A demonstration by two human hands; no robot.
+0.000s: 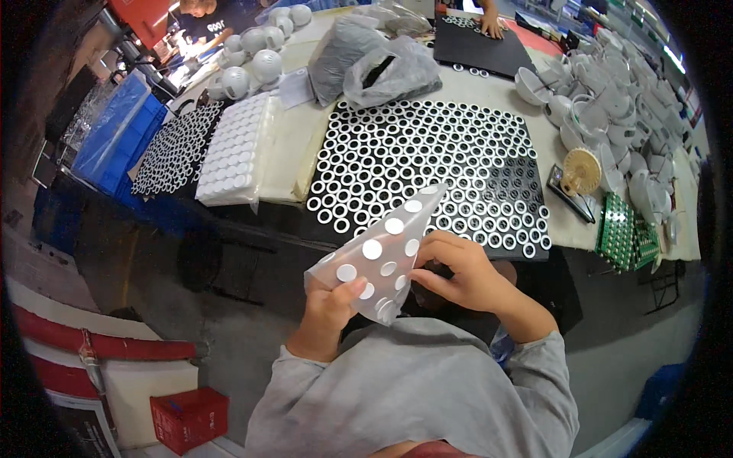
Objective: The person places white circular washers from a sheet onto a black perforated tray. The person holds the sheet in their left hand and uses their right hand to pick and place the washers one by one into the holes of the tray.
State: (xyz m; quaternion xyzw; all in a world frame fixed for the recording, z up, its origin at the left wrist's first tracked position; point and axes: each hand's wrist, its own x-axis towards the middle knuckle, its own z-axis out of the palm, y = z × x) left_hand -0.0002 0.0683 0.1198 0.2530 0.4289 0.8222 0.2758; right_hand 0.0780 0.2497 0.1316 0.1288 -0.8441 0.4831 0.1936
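Observation:
My left hand (330,305) grips the lower left side of a translucent sheet of round white stickers (372,249), with the thumb on its front. The sheet is tilted and bent, with one corner pointing away. At its right edge, my right hand (466,267) pinches with thumb and forefinger; whether a single sticker is between them I cannot tell. Just beyond lies a black board (513,183) covered with rows of white rings (359,188) with dark centres. Toward its right side, some rings look dark instead of white.
Left of the board are a wrapped block of white round parts (233,149), another ring-covered board (177,149) and a blue crate (126,141). Grey plastic bags (393,72) lie behind. White housings (611,99) and green circuit boards (617,229) crowd the right. A co-worker's hand (492,27) touches a far black board.

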